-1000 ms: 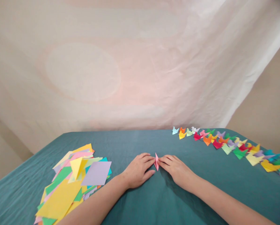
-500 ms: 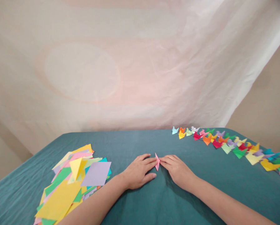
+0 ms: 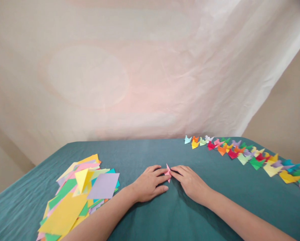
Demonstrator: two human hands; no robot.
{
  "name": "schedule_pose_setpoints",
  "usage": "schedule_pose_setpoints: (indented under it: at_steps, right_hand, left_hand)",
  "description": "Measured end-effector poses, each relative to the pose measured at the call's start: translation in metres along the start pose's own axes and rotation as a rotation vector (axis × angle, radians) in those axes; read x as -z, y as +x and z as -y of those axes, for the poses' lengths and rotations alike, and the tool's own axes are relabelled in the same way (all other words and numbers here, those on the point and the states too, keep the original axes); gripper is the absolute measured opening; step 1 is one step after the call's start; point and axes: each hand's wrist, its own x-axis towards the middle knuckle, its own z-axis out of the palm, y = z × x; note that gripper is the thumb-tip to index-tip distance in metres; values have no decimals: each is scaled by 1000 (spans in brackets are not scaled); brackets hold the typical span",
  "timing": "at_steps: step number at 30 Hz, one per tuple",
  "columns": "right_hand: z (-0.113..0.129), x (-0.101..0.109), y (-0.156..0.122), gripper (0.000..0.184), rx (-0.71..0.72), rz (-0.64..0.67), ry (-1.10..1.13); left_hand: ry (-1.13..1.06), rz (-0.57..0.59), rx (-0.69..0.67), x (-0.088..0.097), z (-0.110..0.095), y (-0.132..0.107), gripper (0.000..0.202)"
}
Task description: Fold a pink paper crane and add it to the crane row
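Observation:
A small pink folded paper, narrow with pointed ends, lies on the dark green cloth between my two hands. My left hand rests flat with its fingers spread, the fingertips touching the paper's left side and the thumb apart from it. From the right, my right hand has its fingers bunched together, with the tips pinching at the paper's right edge. Fingertips cover part of the paper.
A loose heap of coloured paper sheets lies to the left, partly behind my left forearm. Several folded paper birds stand in rows along the right side. Behind the table hangs a pale cloth.
The fingers of my left hand have spread slightly over the pink paper. My right fingertips have shifted a little on its right edge. The heap and the birds look unchanged.

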Motion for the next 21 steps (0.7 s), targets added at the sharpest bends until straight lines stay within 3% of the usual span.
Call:
schedule_pose_setpoints:
  at_steps: [10, 21]
  right_hand:
    - [3, 8, 4, 38, -28, 121, -15]
    - [1, 5, 1, 36, 0, 67, -15]
  left_hand:
    - [-40, 54, -102, 11, 2, -1, 37]
    - [-107, 64, -169, 21, 3, -1, 38]
